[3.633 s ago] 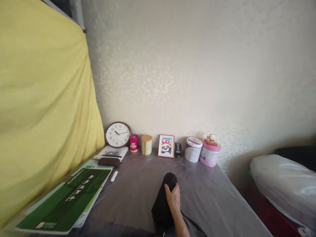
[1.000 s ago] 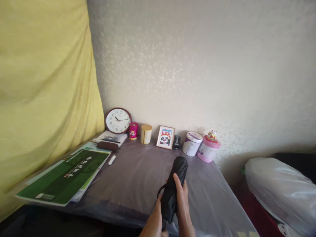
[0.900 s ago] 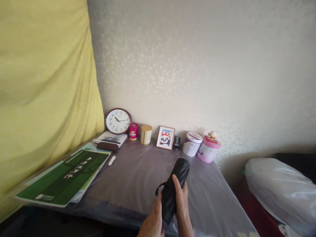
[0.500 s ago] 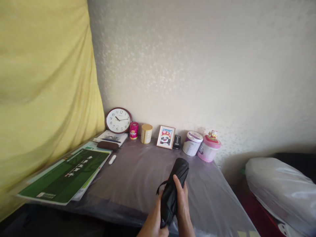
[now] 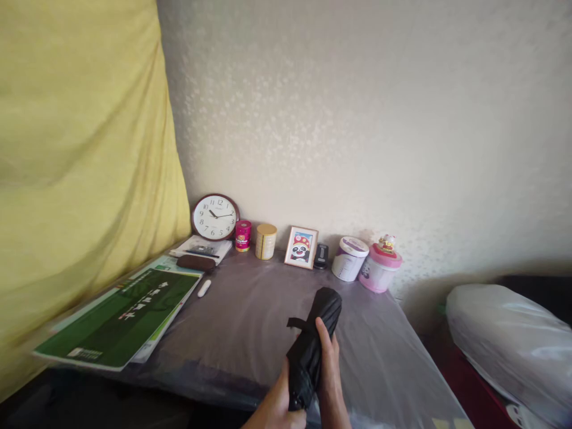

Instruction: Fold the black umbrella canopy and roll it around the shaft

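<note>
A folded black umbrella (image 5: 313, 345) is held at a slant over the near part of the table, its upper end pointing away to the right. My left hand (image 5: 279, 398) is closed round its lower end. Higher up, my right hand (image 5: 329, 366) grips the right side, with the thumb lying along the black cloth. A short strap (image 5: 297, 323) sticks out loose on the umbrella's left side. The undersides of both hands' grips are partly hidden by the umbrella.
Along the wall stand a clock (image 5: 215, 217), pink tin (image 5: 243, 236), yellow-lidded can (image 5: 266, 242), framed panda picture (image 5: 301, 247), white tub (image 5: 350, 259) and pink-lidded tub (image 5: 379, 268). At left lie a green book (image 5: 125, 316), brown case (image 5: 196, 263) and small white object (image 5: 204, 288). Plastic-wrapped bundle (image 5: 509, 339) sits right.
My left hand has shifted slightly left and down the umbrella. The strap, which hung down before, now sticks out to the left. My right hand keeps its grip.
</note>
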Tool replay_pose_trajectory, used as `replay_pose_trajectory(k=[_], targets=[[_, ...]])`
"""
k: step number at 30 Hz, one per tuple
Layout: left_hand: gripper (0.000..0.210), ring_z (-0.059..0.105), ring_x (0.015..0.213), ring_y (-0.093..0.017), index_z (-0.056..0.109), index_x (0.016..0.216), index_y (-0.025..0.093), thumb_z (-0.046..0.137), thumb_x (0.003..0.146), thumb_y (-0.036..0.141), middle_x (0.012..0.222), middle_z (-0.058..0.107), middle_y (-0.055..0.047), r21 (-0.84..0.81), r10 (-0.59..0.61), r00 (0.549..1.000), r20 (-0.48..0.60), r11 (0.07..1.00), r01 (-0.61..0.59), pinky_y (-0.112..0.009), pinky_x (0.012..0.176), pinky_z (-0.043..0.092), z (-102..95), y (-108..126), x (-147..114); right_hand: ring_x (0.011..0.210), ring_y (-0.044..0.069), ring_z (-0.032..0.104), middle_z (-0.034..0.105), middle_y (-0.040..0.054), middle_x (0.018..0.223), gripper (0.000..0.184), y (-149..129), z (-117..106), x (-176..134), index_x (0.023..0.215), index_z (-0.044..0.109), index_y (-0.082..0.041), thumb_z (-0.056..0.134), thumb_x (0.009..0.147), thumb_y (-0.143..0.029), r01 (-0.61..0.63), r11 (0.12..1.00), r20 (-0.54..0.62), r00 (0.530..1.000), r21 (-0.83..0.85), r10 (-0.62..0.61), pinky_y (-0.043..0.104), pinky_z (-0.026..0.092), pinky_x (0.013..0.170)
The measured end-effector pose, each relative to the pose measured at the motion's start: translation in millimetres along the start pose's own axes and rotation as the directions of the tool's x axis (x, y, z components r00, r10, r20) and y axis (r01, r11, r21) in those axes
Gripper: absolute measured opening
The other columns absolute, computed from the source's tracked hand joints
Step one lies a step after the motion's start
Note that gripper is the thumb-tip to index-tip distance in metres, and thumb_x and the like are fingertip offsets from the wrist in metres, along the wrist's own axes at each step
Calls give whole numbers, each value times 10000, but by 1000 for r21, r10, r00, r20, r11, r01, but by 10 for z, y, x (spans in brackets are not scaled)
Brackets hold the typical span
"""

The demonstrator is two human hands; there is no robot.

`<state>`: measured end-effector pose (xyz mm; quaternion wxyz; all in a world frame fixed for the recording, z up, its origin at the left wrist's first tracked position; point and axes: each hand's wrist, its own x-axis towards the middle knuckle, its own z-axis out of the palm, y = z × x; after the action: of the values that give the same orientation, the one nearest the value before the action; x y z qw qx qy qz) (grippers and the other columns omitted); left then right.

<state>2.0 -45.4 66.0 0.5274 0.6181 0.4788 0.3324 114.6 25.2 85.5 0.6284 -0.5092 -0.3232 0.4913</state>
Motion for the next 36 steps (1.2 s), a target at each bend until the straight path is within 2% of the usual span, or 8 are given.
replay_pose_trajectory(k=[6,10,13,15,19,22,28,36], targets=[[951,516,1141,-288,14,1428,221,458,620,-12,1496,142,-157,484,-13,992,-122,872,71,-364,926,421,49,-83,25,765,219,634,679,39,841,619,34,49,1,1081,595,-137,736,587,-482,-26,998,-33,999,-55,24,283,507,639],[1025,599,1000,-233,-127,1404,271,551,653,107,1451,271,-154,155,43,999,-32,987,-37,-342,834,485,-101,96,-56,660,202,628,664,27,746,560,9,58,-45,1029,604,-126,723,612,-480,-118,993,-2,993,32,118,286,509,582],[929,595,544,-98,-190,1372,330,511,765,270,1218,532,-111,-239,-64,991,115,967,90,-265,518,496,-171,207,-83,591,199,622,652,24,670,555,-20,50,-58,1001,605,-109,689,638,-520,-184,982,61,982,51,181,295,507,548],[839,536,449,-76,-86,1404,291,488,792,321,1029,618,-78,-267,-94,984,153,955,133,-249,469,470,-172,211,-68,614,209,636,668,31,693,569,-4,37,-35,1016,598,-112,678,642,-534,-181,983,72,981,32,179,298,514,560],[852,631,907,-209,40,1421,245,528,724,199,1212,554,-123,129,-2,998,-56,992,9,-367,802,506,-151,83,6,792,222,662,700,33,856,594,144,-5,55,1093,571,-158,715,620,-486,-56,996,21,998,-70,58,283,529,672],[956,399,1266,-233,39,1423,254,564,636,120,1458,302,-82,393,129,981,-144,917,-63,-368,1037,345,-181,12,49,808,230,663,701,37,869,589,277,-11,96,1103,564,-165,711,625,-476,-47,997,31,998,-67,49,295,535,682],[901,398,1271,-202,21,1428,233,556,702,225,1455,319,-61,374,127,978,-168,926,-56,-325,1036,347,-267,30,133,878,260,655,694,72,916,582,381,3,117,1092,563,-127,666,663,-507,-95,993,24,995,-67,97,340,526,765],[819,624,943,-224,83,1407,369,541,750,196,1215,536,-32,704,90,982,-169,708,56,-319,822,480,-313,-125,284,1049,342,568,626,198,1076,720,554,-203,307,1157,536,-72,628,653,-578,212,769,13,967,-603,-256,410,452,860]])
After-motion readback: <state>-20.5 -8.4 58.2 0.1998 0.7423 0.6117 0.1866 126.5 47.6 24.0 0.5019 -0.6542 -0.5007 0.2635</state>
